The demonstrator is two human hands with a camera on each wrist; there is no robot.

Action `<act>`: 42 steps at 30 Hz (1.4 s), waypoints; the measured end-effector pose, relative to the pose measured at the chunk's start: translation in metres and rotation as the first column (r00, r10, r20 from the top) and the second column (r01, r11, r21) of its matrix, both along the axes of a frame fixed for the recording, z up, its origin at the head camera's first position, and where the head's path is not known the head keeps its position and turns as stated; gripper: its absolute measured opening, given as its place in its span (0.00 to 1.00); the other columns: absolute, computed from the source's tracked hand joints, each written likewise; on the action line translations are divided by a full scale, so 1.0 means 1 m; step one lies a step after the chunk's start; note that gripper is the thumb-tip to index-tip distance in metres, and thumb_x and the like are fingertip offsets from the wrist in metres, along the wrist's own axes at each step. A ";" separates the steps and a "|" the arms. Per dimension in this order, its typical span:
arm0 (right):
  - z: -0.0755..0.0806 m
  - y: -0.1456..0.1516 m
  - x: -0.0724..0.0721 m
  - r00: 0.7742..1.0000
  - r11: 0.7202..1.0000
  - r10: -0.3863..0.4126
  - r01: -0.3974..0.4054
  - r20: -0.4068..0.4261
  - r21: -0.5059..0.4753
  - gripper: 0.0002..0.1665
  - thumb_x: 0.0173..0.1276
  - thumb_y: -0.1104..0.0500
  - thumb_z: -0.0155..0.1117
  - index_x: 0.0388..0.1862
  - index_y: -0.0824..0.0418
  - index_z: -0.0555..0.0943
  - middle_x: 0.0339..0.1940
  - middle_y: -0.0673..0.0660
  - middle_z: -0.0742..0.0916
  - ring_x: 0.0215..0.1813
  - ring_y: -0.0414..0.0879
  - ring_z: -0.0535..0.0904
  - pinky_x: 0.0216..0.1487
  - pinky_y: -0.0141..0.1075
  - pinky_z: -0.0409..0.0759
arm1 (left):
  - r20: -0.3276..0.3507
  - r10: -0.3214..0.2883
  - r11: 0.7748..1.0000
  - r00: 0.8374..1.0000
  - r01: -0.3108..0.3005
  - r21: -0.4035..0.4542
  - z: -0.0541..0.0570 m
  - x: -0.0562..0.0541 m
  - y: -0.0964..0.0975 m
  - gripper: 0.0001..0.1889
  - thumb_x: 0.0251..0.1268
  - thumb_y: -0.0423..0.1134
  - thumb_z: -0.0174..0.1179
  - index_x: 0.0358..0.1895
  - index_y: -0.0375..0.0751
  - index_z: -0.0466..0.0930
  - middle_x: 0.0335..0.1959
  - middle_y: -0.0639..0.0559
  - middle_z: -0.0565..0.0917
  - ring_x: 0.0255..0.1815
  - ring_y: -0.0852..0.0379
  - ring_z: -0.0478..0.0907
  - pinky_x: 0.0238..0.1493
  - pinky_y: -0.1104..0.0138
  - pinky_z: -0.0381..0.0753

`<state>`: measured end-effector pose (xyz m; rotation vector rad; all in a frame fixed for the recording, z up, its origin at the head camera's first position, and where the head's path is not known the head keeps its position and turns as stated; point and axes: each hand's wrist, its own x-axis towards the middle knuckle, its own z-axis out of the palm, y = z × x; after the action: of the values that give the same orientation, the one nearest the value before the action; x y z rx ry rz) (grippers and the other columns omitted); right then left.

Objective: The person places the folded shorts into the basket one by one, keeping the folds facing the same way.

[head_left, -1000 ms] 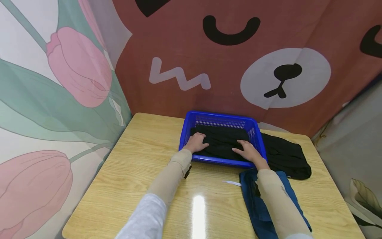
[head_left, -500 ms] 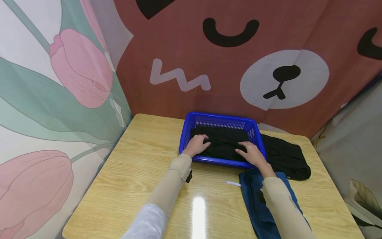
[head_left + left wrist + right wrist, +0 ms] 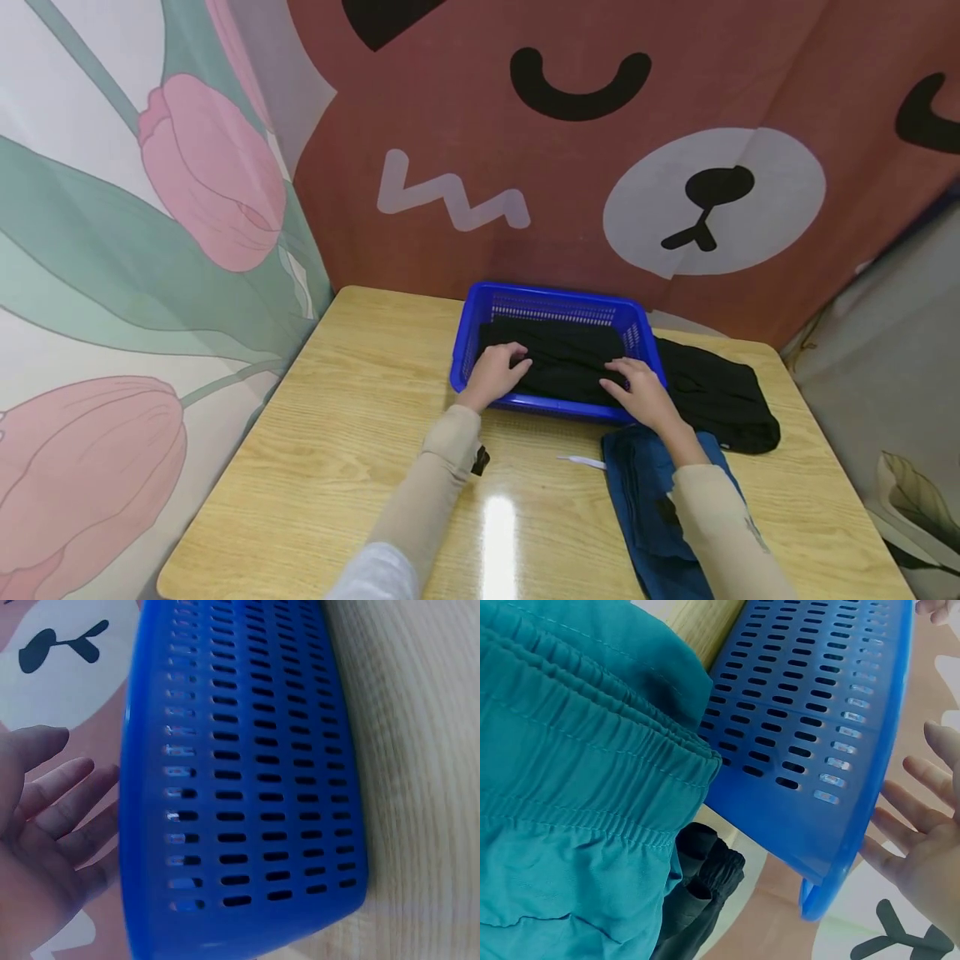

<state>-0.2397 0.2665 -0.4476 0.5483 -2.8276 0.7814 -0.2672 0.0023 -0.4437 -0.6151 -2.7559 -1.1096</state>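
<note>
A blue plastic basket [image 3: 558,408] with slotted walls stands at the back of the wooden table. Inside it lies a flat black garment [image 3: 566,350]. My left hand [image 3: 491,373] is over the basket's near left part, fingers extended and slightly bent, nothing gripped. Over the near right part is my right hand [image 3: 641,392], its fingers likewise spread loosely. Whether the fingertips touch the black cloth cannot be made out. In the left wrist view the left hand [image 3: 52,832] shows beyond the basket rim, and the right wrist view has the right hand [image 3: 922,832] beside the rim.
Folded blue trousers [image 3: 652,517] with an elastic waistband lie in front of the basket, partly under my right forearm. A white cord end [image 3: 581,460] sticks out from them. Another folded black garment [image 3: 720,396] is right of the basket. A printed curtain [image 3: 450,100] hangs behind the table.
Both hands have drawn back slightly toward the basket's near rim. The basket and the garments have stayed in place.
</note>
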 end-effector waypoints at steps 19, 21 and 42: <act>0.002 0.002 0.033 0.990 0.991 -0.038 0.020 -0.134 -0.129 0.18 0.61 0.61 0.61 0.46 0.72 0.77 0.50 0.70 0.76 0.57 0.65 0.65 0.53 0.60 0.62 | -0.101 0.002 0.994 0.995 0.009 0.108 0.005 0.024 0.009 0.09 0.61 0.38 0.55 0.40 0.38 0.81 0.33 0.51 0.82 0.33 0.61 0.78 0.36 0.72 0.75; 0.001 0.002 0.037 0.990 0.990 -0.044 0.026 -0.135 -0.139 0.18 0.61 0.61 0.61 0.46 0.72 0.77 0.51 0.70 0.76 0.57 0.64 0.65 0.52 0.60 0.62 | -0.109 0.005 0.994 0.994 0.007 0.113 0.004 0.026 0.010 0.08 0.61 0.38 0.56 0.39 0.40 0.81 0.33 0.52 0.83 0.32 0.62 0.78 0.35 0.73 0.75; -0.002 0.010 0.068 0.973 0.968 -0.094 0.041 -0.209 -0.246 0.14 0.57 0.66 0.63 0.42 0.71 0.79 0.47 0.68 0.78 0.52 0.61 0.70 0.49 0.58 0.66 | -0.236 0.004 0.957 0.972 0.065 0.283 -0.001 0.062 0.023 0.04 0.57 0.32 0.58 0.31 0.38 0.83 0.28 0.53 0.83 0.26 0.65 0.75 0.29 0.79 0.72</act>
<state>-0.1715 0.2768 -0.4495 0.4650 -2.4914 0.9685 -0.2052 0.0250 -0.4447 -0.7001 -2.3353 -1.3203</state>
